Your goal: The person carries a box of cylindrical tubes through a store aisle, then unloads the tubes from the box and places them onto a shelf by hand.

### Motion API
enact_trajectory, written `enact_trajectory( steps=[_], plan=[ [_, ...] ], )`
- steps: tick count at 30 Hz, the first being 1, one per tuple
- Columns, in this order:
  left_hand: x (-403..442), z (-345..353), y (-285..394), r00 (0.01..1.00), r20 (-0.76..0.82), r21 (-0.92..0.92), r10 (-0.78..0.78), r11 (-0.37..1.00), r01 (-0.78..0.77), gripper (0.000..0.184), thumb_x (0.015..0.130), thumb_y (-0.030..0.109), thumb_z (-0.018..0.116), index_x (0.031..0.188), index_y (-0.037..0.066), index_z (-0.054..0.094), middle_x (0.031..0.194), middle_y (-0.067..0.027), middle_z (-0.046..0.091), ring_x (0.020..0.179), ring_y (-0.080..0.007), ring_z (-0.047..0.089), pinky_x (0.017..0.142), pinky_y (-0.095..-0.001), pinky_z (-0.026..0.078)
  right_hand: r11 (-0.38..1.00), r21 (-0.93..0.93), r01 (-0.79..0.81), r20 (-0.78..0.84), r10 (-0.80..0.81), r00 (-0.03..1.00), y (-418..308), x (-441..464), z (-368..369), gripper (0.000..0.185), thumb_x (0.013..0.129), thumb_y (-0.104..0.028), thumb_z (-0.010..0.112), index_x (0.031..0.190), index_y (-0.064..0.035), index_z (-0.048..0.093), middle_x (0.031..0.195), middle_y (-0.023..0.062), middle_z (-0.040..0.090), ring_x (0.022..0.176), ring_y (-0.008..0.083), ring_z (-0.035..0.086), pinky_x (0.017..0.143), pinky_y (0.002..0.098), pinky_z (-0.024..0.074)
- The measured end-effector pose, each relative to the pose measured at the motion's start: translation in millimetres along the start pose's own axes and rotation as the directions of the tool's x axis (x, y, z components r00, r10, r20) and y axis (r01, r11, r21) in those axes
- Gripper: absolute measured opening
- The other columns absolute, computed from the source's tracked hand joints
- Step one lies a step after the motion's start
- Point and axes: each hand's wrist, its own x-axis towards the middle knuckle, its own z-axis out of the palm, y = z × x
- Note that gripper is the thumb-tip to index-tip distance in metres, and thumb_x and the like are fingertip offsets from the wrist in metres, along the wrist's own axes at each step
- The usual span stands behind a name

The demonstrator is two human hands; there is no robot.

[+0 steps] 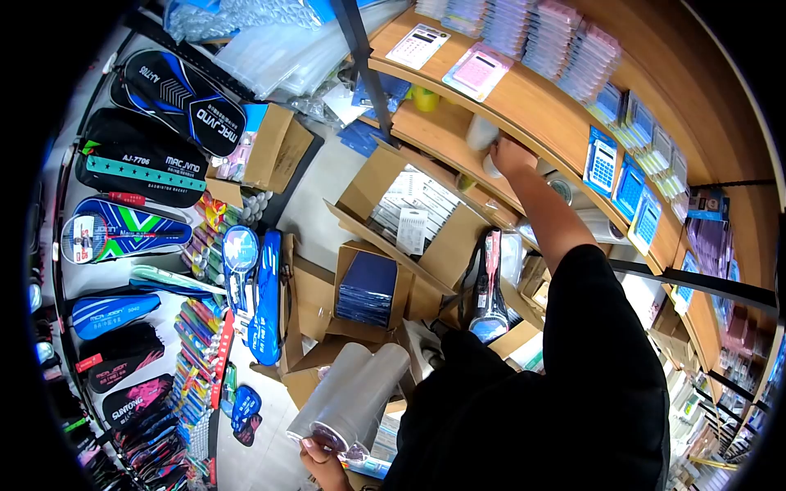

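My left hand grips the lower end of two rolls of clear plastic film, its thumb at the end of one roll. They lie side by side, tilted, above the cartons. My right hand reaches into the lower shelf of the wooden rack, fingers curled round the near end of a pale, translucent roll. The shelf edge and the hand hide part of this roll. More clear rolls lie on the same shelf, to the right of my forearm.
Packaged calculators line the upper shelf. Below stand open cartons, one with white boxes and one with dark blue packs. Racket bags hang at the left. A yellow-green container stands on the lower shelf.
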Motion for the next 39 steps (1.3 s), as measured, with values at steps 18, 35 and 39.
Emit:
enact_trajectory(
  steps=[18, 35, 39],
  plan=[
    [36, 18, 10, 0.976, 0.212, -0.037, 0.043, 0.999, -0.036, 0.066, 0.097, 0.058, 0.041, 0.067, 0.000, 0.051, 0.062, -0.0062, 0.053, 0.062, -0.0181, 0.051, 0.062, -0.0335, 0.040, 0.923, 0.385, -0.006, -0.207, 0.092, 0.974, 35, 39, 36, 0.051, 0.100, -0.042, 0.042, 0.140, -0.0124, 0.049, 0.150, 0.0127, 0.042, 0.141, 0.0321, 0.033, 0.116, 0.0412, 0.0276],
    [62, 61, 103, 0.934, 0.340, -0.064, 0.112, 0.993, -0.096, 0.058, 0.098, 0.048, 0.050, 0.061, 0.004, 0.056, 0.056, -0.0030, 0.052, 0.051, -0.0118, 0.049, 0.050, -0.0270, 0.039, 0.842, 0.070, 0.535, -0.445, -0.454, 0.772, 43, -118, -77, 0.068, 0.075, -0.018, 0.071, 0.137, -0.0138, 0.045, 0.137, 0.0146, 0.048, 0.124, 0.0344, 0.049, 0.103, 0.0446, 0.0407],
    [80, 107, 154, 0.882, 0.457, -0.010, 0.113, 0.992, -0.122, 0.060, 0.097, 0.051, 0.052, 0.060, 0.004, 0.056, 0.054, -0.0034, 0.051, 0.049, -0.0122, 0.051, 0.044, -0.0275, 0.043, 0.866, 0.119, 0.485, -0.530, -0.358, 0.769, 52, -87, -111, 0.073, 0.070, -0.019, 0.077, 0.136, -0.0147, 0.046, 0.139, 0.0127, 0.046, 0.126, 0.0333, 0.047, 0.105, 0.0450, 0.0392]
  ],
)
